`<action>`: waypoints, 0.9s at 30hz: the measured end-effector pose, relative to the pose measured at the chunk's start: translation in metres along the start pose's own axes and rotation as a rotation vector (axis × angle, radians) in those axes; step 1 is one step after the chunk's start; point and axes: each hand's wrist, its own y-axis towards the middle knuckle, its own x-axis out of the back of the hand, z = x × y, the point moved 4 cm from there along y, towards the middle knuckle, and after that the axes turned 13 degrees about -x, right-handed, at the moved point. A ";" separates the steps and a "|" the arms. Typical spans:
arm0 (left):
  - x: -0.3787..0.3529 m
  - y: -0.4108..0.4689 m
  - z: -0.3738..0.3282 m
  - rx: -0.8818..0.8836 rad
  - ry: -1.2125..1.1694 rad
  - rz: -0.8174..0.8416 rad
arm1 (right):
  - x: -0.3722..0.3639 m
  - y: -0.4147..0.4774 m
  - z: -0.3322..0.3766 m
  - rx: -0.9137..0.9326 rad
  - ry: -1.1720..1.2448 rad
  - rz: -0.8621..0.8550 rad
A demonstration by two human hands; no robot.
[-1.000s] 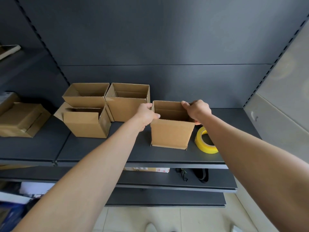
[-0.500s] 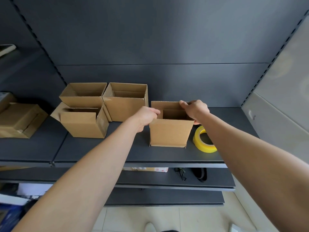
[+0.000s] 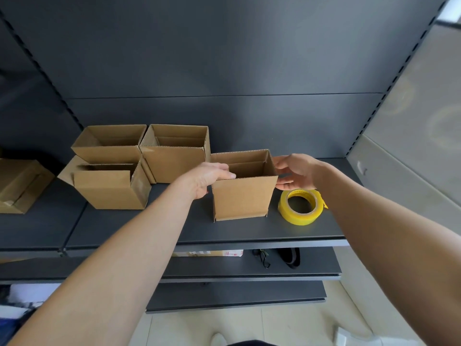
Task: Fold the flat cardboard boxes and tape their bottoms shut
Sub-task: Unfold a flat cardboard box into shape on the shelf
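Both sets of fingers were at the top rim of one open-topped brown cardboard box (image 3: pixel 243 198). The fingers (image 3: pixel 223 169) of the left hand (image 3: pixel 210 178) were curled over the box's upper left corner and gripped the rim there. The fingers (image 3: pixel 284 161) of the right hand (image 3: pixel 299 172) were straight and loosely spread, holding nothing; they lay just beside the upper right edge of the box, and contact with the cardboard could not be determined. Both forearms extended from the bottom corners of the view toward the box.

The box stood upright, opening upward, on a dark grey metal shelf (image 3: pixel 124 231), near its front edge. A roll of yellow adhesive tape (image 3: pixel 300 207) lay flat on the shelf just beside the right wall of the box, below the right hand.

Three further assembled brown cardboard boxes stood to the left on the same shelf: a rear left box (image 3: pixel 111 146), a rear right box (image 3: pixel 174 161) close to the held box, and a front box (image 3: pixel 109 189) with a flap raised. A closed brown carton (image 3: pixel 17 186) lay at the far left.

On the lower shelf (image 3: pixel 249 270) a labelled carton (image 3: pixel 207 252) and a black strap (image 3: pixel 290 257) were partly visible. Pale floor tiles (image 3: pixel 199 328) showed beneath the shelving
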 end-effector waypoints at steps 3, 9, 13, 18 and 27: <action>-0.001 0.002 -0.001 0.001 0.004 0.023 | 0.001 0.005 -0.002 -0.010 0.003 -0.009; -0.002 0.005 0.002 -0.020 -0.006 0.051 | 0.000 0.012 -0.006 -0.041 0.007 0.027; -0.004 0.006 0.001 -0.019 -0.032 0.081 | -0.003 0.011 0.000 -0.035 -0.056 0.004; -0.005 0.005 0.003 -0.004 -0.058 0.091 | -0.020 0.019 0.004 -0.062 -0.189 -0.096; -0.005 0.008 0.007 -0.007 -0.071 0.067 | -0.019 0.029 0.000 -0.148 -0.155 -0.118</action>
